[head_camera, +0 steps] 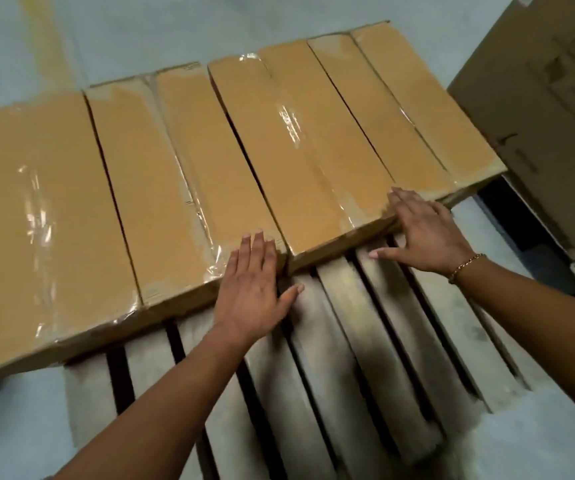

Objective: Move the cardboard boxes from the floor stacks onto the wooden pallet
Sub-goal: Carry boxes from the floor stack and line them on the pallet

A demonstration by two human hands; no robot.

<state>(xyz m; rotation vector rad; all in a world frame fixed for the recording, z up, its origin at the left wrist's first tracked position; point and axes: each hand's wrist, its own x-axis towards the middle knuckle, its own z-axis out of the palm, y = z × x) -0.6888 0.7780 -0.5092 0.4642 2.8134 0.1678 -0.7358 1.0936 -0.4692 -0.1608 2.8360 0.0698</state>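
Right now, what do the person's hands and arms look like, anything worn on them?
No gloves on either hand. The left hand has nothing on its wrist; the right hand wears a gold-coloured chain bracelet at the wrist. No sleeves, watch or rings are in sight as far as the picture shows.

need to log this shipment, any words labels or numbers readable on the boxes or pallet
No text can be read anywhere in this view.
Taped boxes on the pallet: plain tops under clear tape, no print visible.
Stacked cartons at the right: dark printed marks, too blurred to read.
Wooden pallet: no stamp or marking visible.
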